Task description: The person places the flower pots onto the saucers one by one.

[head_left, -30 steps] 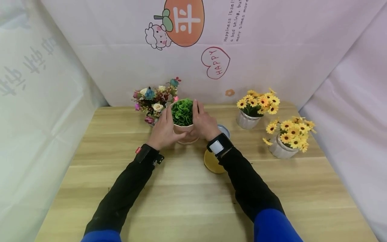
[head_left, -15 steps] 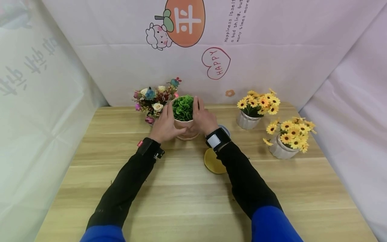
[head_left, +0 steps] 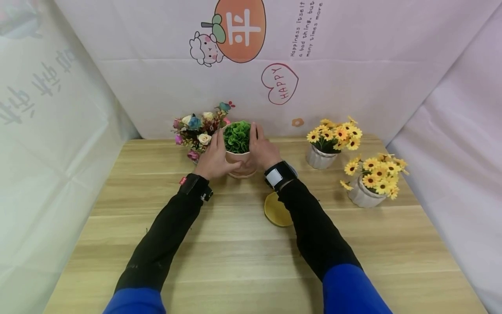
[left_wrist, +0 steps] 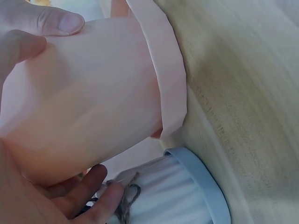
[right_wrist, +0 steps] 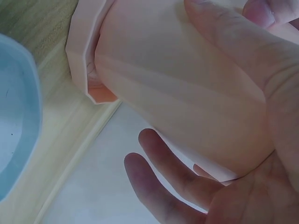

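A pale pink flowerpot [head_left: 237, 159] with a leafy green plant [head_left: 237, 138] stands near the back of the table, between both hands. My left hand [head_left: 215, 159] holds its left side, thumb across the front. My right hand [head_left: 265, 152] grips the other side, and the two thumbs lie close together. In the left wrist view the pot's base sits in a pink saucer [left_wrist: 169, 74] on the wood. Just beside it, close to my left fingers, is a white pot [left_wrist: 161, 191] with a twine bow, in a light blue saucer [left_wrist: 205, 179].
Mixed artificial flowers [head_left: 201, 131] stand at the back left. Two white pots of yellow flowers [head_left: 321, 158] [head_left: 366, 194] are on the right. A yellow saucer [head_left: 276, 211] lies partly under my right forearm; another light blue saucer [right_wrist: 32, 107] is by my right wrist.
Both hands and the pink pot have shifted slightly away from me, toward the back wall. The grip looks the same, and the other pots have stayed put.
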Demonstrator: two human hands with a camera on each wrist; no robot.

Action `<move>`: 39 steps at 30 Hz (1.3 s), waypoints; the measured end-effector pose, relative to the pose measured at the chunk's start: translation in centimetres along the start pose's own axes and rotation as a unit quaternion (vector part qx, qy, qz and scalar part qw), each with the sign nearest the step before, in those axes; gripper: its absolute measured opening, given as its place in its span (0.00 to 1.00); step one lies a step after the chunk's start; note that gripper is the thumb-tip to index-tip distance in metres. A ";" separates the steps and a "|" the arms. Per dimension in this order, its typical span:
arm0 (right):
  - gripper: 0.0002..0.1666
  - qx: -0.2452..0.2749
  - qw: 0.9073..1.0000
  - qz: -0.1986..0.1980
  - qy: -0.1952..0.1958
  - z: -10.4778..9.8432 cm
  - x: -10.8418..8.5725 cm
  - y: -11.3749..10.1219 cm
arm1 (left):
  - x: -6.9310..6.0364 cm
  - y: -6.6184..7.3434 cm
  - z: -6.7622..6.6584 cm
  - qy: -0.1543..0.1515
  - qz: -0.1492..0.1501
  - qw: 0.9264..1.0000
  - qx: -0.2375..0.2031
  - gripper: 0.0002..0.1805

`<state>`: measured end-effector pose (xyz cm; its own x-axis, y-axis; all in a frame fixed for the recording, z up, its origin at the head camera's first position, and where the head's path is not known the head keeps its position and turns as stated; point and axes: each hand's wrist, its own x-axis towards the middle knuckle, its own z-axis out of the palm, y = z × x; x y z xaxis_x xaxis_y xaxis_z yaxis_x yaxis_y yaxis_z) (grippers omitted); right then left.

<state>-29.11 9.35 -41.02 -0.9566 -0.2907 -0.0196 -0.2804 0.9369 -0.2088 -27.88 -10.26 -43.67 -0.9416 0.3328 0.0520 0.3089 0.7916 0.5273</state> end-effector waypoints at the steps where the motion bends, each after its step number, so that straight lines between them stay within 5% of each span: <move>1: 0.79 0.001 1.000 0.001 0.000 0.0 0.1 0.0 | 0.1 0.0 0.0 0.001 -0.001 1.000 -0.001 0.68; 18: 0.80 -0.003 1.000 0.012 0.006 -0.2 1.9 0.8 | 1.6 -0.3 -0.4 -0.003 0.001 1.000 -0.017 0.65; 26: 0.82 0.075 0.997 -0.015 -0.005 -0.3 1.6 1.3 | 1.0 -0.5 0.6 0.027 0.001 0.997 -0.073 0.65; 32: 0.79 0.178 0.984 -0.013 -0.012 -1.0 0.8 2.0 | -0.2 0.1 1.0 0.062 0.017 0.993 -0.097 0.65; 34: 0.79 0.211 0.977 -0.041 0.005 -1.2 0.2 2.3 | -1.0 0.1 1.1 0.067 0.029 0.991 -0.108 0.65; 39: 0.78 0.227 0.970 -0.075 0.039 -2.2 -2.8 3.6 | -3.9 0.3 1.3 0.036 0.012 0.991 -0.130 0.68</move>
<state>-27.64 13.99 -39.59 -0.9154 -0.3860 0.1144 -0.3706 0.6971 -0.6138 -23.96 -10.63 -44.85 -0.9443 0.3053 0.1227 0.2955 0.6223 0.7248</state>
